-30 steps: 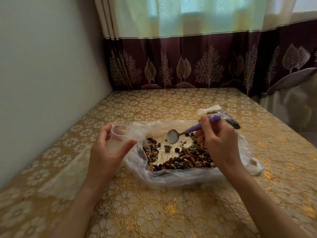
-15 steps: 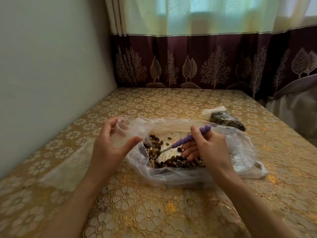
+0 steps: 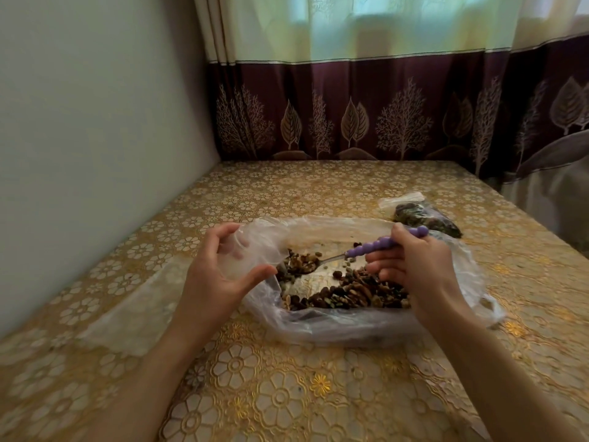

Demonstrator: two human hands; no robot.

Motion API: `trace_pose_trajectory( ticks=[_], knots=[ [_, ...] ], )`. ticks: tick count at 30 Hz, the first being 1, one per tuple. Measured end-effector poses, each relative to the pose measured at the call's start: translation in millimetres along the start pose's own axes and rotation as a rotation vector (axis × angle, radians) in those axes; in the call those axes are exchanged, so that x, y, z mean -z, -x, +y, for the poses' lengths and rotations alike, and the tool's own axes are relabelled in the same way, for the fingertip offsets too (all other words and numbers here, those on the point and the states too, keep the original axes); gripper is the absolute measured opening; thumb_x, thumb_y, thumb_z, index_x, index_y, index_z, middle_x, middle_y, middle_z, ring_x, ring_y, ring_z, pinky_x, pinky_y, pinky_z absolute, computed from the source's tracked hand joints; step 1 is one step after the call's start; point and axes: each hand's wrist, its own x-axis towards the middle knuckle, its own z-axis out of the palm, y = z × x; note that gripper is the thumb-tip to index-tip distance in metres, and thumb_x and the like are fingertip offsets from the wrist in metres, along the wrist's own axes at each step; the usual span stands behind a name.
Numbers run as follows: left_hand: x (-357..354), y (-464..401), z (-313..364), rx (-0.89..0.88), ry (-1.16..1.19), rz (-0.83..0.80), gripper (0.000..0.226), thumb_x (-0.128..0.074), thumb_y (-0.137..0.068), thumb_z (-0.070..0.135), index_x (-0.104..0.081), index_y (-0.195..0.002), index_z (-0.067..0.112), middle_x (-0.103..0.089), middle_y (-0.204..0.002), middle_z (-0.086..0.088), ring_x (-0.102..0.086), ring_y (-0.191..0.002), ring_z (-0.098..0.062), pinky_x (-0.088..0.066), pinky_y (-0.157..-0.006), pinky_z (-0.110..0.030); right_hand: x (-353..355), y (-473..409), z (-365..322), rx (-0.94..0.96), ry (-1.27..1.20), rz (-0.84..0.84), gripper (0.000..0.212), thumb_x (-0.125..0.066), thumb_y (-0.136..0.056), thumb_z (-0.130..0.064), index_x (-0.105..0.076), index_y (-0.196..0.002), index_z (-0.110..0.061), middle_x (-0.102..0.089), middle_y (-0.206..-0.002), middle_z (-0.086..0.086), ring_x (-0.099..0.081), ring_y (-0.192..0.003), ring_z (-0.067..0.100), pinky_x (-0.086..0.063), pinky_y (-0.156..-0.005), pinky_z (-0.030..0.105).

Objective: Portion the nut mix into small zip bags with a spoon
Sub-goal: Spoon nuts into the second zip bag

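A large clear plastic bag lies open on the table with the nut mix heaped inside it. My right hand grips the purple beaded handle of a spoon; its metal bowl is heaped with nuts just above the pile. My left hand holds a small clear zip bag open between thumb and fingers, right beside the spoon's bowl. A filled small zip bag lies behind the big bag to the right.
The table wears a gold floral cloth. More clear plastic lies flat at the left, under my left forearm. A pale wall runs along the left; a curtain hangs behind the table's far edge.
The spoon, empty a second ago, dipped into the nuts and now comes up loaded toward the small bag. My left hand has kept the bag open in about the same place.
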Motion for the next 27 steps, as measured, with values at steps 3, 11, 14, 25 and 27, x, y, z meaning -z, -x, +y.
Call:
trace_pose_trajectory(
  ticks=[3,11,14,25,27],
  knots=[
    [-2.1,0.5,-0.1,0.014,0.010,-0.040,0.059,-0.068,-0.053,0.059,-0.039,-0.105,0.052,-0.050,-0.105,0.025,-0.046,-0.099,0.019,-0.039,-0.078,-0.007,2.2,-1.0,-2.0,0.050,-0.031,0.056,0.047,-0.038,-0.102,-0.020,-0.062,-0.068,0.001,-0.071,-0.071,0.019,-0.059,-0.050,0.019,-0.045,-0.040,0.018],
    [-7.8,0.3,0.0,0.017,-0.008,-0.100,0.070,-0.067,-0.051,0.061,-0.038,-0.113,0.044,-0.047,-0.098,0.026,-0.042,-0.089,0.030,-0.037,-0.069,0.004,-12.9,5.9,-6.2,0.243,-0.140,0.021,0.041,-0.039,-0.101,-0.020,-0.058,-0.069,-0.003,-0.072,-0.068,0.013,-0.056,-0.044,0.015,-0.039,-0.036,0.019],
    [-9.4,0.0,-0.8,0.036,0.010,-0.108,0.077,-0.067,-0.050,0.060,-0.041,-0.118,0.037,-0.046,-0.097,0.027,-0.044,-0.090,0.028,-0.040,-0.069,0.002,-24.5,12.0,-3.5,0.285,-0.140,-0.094,0.036,-0.041,-0.100,-0.022,-0.058,-0.073,-0.004,-0.072,-0.070,0.011,-0.059,-0.046,0.016,-0.042,-0.038,0.018],
    [-4.4,0.7,4.2,0.039,0.090,0.041,0.063,-0.071,-0.054,0.059,-0.043,-0.109,0.049,-0.051,-0.107,0.028,-0.052,-0.106,0.011,-0.044,-0.080,-0.007,-34.7,19.4,-1.0,0.347,-0.161,-0.452,0.015,-0.051,-0.090,-0.014,-0.058,-0.096,-0.002,-0.073,-0.078,0.002,-0.068,-0.065,0.021,-0.052,-0.053,0.023],
    [-2.8,1.2,1.3,0.043,0.080,0.063,0.074,-0.070,-0.055,0.061,-0.045,-0.120,0.037,-0.055,-0.117,0.016,-0.054,-0.112,-0.006,-0.047,-0.091,-0.026,-32.6,18.2,-2.8,0.337,-0.192,-0.421,0.013,-0.052,-0.091,-0.012,-0.059,-0.095,-0.002,-0.073,-0.077,0.005,-0.067,-0.064,0.021,-0.051,-0.051,0.023]
  ],
)
